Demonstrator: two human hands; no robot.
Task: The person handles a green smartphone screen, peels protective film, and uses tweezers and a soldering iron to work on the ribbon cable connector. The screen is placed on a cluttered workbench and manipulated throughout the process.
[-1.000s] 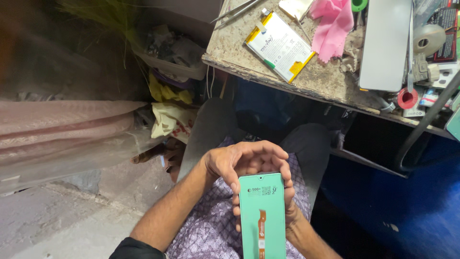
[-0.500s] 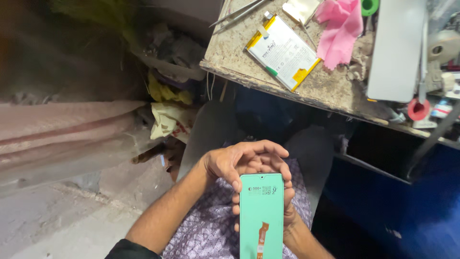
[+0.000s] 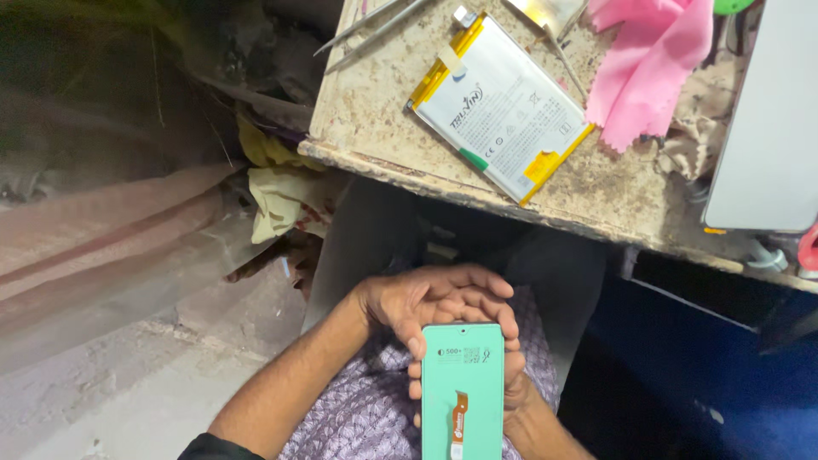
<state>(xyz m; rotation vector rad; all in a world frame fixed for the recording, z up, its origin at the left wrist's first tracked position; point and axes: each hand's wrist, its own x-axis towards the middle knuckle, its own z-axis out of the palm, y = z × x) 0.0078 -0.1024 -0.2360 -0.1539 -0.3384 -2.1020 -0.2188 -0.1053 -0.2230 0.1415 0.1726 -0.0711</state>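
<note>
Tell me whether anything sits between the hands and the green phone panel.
Nothing visible does. The left hand curls over the top of the green panel, fingers touching its edge; the right hand grips it from behind, mostly hidden by it.

Bright, sharp worktop (image 3: 383, 111); dim, smeared shadow along the left edge.
</note>
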